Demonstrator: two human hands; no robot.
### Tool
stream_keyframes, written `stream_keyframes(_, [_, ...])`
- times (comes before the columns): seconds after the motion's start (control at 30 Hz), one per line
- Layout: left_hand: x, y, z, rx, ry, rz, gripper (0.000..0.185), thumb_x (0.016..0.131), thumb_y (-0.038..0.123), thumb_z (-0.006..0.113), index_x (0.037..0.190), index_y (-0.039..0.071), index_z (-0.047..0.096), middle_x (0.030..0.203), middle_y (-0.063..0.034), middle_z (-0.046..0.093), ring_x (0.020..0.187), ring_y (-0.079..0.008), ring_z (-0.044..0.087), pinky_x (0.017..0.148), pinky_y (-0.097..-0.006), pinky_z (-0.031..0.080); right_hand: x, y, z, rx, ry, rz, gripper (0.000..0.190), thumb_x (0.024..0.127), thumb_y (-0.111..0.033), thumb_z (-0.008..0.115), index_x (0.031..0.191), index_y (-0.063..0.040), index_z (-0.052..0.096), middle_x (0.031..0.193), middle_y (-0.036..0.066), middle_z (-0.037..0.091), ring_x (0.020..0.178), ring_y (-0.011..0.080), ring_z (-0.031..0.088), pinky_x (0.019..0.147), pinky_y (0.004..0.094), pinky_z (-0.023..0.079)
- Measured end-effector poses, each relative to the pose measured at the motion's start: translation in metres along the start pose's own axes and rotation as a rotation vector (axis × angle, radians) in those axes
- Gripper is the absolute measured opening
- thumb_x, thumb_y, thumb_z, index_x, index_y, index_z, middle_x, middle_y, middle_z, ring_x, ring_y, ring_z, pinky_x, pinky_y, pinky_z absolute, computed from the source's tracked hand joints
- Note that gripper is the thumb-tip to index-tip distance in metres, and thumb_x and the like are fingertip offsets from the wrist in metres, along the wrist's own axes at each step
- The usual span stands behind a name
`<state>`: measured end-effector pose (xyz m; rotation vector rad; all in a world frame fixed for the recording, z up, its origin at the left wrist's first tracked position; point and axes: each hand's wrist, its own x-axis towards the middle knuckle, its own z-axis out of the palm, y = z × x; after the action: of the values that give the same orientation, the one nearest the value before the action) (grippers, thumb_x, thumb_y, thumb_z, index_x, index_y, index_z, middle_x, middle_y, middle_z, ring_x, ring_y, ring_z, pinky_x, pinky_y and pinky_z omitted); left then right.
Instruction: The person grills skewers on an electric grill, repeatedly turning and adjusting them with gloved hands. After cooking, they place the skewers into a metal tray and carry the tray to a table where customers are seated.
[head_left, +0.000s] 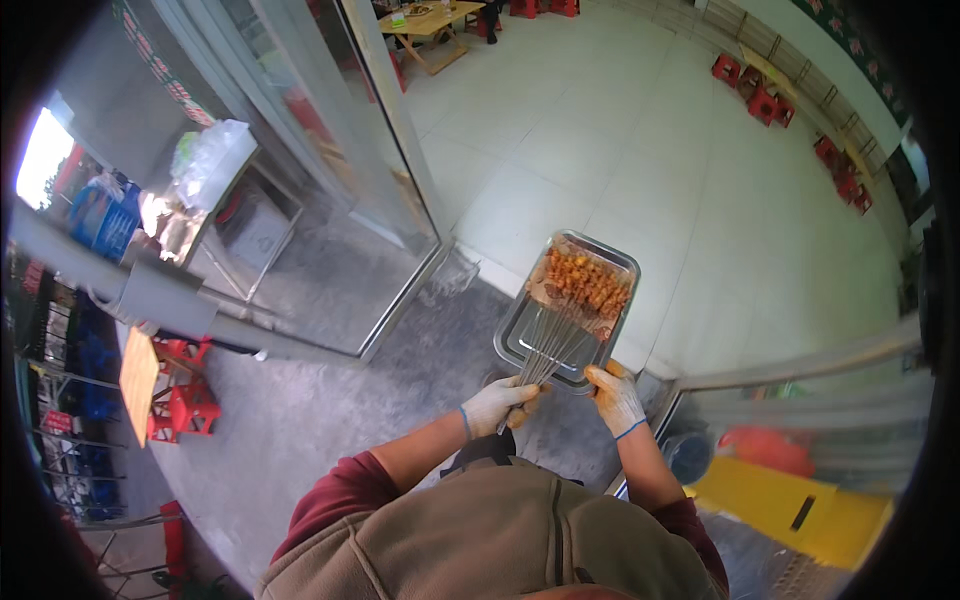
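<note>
A rectangular metal tray (510, 341) is held out in front of me over a doorway. Meat skewers (589, 283) lie in its far part, on a brownish, stained surface, and their thin metal sticks run together towards me. My left hand (504, 405), in a white glove with yellowish fingertips, is closed around the bundled stick ends at the near left corner of the tray. In a matching glove, my right hand (615, 396) grips the near right corner of the tray, thumb on the rim; its other fingers are partly hidden.
A glass door (405, 292) stands at the left, a glass panel at the lower right beside a yellow box (787, 502). Outside at the left are a table with plastic bags (210, 161) and a wooden table (139, 386) with red stools. More tables and stools stand farther inside.
</note>
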<state>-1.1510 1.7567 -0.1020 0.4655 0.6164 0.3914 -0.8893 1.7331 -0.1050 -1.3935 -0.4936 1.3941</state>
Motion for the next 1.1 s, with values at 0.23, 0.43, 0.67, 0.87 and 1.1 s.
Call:
stream_keyframes(0.23, [0.158, 0.238, -0.005, 0.128, -0.049, -0.049, 0.045, 0.102, 0.034, 0.064, 0.134, 0.004, 0.055, 0.08, 0.0023, 0.053, 0.058, -0.0058, 0.045, 0.047, -0.022, 0.033, 0.196, -0.155, 0.044, 0.061, -0.03, -0.003, 0.023, 0.089, -0.011, 0.072, 0.11, -0.001, 0.07, 0.09, 0.006, 0.069, 0.071, 0.0141, 0.06, 0.059, 0.0272, 0.045])
stream_keyframes(0.43, [0.326, 0.427, -0.059, 0.119, -0.066, -0.002, 0.039, 0.104, 0.031, 0.06, 0.131, 0.004, 0.054, 0.081, 0.0027, 0.053, 0.058, -0.0044, 0.044, 0.049, -0.0201, 0.033, 0.44, -0.265, 0.095, 0.115, -0.13, -0.082, 0.027, 0.091, -0.013, 0.071, 0.114, 0.0, 0.068, 0.092, 0.004, 0.069, 0.073, 0.0132, 0.059, 0.065, 0.0278, 0.046])
stream_keyframes(0.67, [0.456, 0.72, -0.092, 0.017, 0.115, 0.035, 0.033, 0.105, 0.032, 0.06, 0.125, 0.005, 0.057, 0.08, 0.0009, 0.055, 0.055, -0.0049, 0.046, 0.047, -0.0208, 0.035, 0.714, -0.438, 0.223, 0.025, -0.243, 0.062, 0.034, 0.09, -0.015, 0.071, 0.119, 0.003, 0.064, 0.102, 0.008, 0.071, 0.089, 0.0196, 0.068, 0.081, 0.0357, 0.057])
stream_keyframes(0.87, [0.635, 0.959, -0.165, -0.018, 0.144, 0.212, 0.036, 0.102, 0.033, 0.063, 0.126, 0.007, 0.058, 0.083, -0.001, 0.059, 0.063, -0.0081, 0.052, 0.052, -0.0235, 0.039, 1.021, -0.572, 0.315, -0.021, -0.291, 0.058, 0.038, 0.091, -0.012, 0.069, 0.123, 0.006, 0.06, 0.109, 0.012, 0.07, 0.096, 0.0216, 0.069, 0.087, 0.0364, 0.057])
stream_keyframes(1.1, [0.8, 1.216, -0.254, 0.071, 0.145, 0.182, 0.053, 0.104, 0.043, 0.057, 0.138, 0.003, 0.052, 0.106, -0.0097, 0.064, 0.087, -0.0181, 0.064, 0.078, -0.0355, 0.055, 1.318, -0.696, 0.412, -0.063, -0.313, 0.135, 0.025, 0.093, -0.011, 0.071, 0.114, -0.002, 0.064, 0.099, 0.007, 0.07, 0.089, 0.0184, 0.068, 0.08, 0.0335, 0.057])
